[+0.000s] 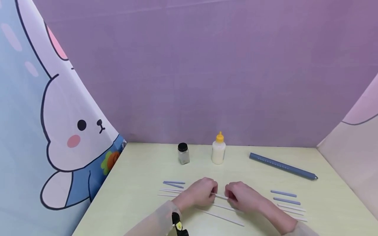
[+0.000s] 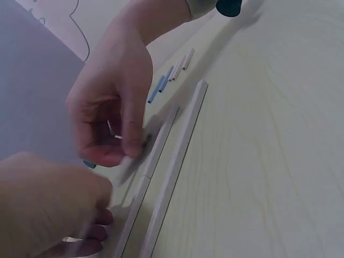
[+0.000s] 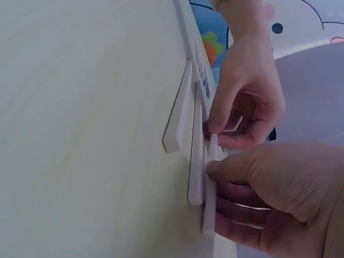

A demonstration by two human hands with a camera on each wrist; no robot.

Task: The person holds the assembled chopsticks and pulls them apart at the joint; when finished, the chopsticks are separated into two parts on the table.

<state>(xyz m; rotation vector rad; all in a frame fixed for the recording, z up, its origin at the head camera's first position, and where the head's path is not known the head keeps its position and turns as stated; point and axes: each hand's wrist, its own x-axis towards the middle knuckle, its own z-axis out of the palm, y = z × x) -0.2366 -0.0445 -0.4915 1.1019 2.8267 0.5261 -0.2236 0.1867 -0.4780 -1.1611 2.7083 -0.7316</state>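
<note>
Over the middle of the table, my left hand point(image 1: 202, 191) and right hand point(image 1: 245, 198) are close together, with a thin white stick point(image 1: 221, 196) spanning between them. In the right wrist view, my right thumb and fingers pinch this stick point(image 3: 209, 199) along its length. The left hand point(image 3: 250, 97) pinches at its far end with thumb and fingertips. Two longer white rods lie on the table on the near side of the hands, one point(image 1: 226, 207) just below them and another point(image 1: 222, 218) nearer me. The left wrist view shows a seam partway along a rod point(image 2: 148, 174).
Blue sticks point(image 1: 174, 182) and white sticks point(image 1: 168, 195) lie at left; more blue sticks point(image 1: 283, 193) and white sticks point(image 1: 292, 207) at right. Behind stand a black-capped jar point(image 1: 183, 154) and a yellow-tipped bottle point(image 1: 218, 153). A dark blue bar point(image 1: 283, 166) lies back right.
</note>
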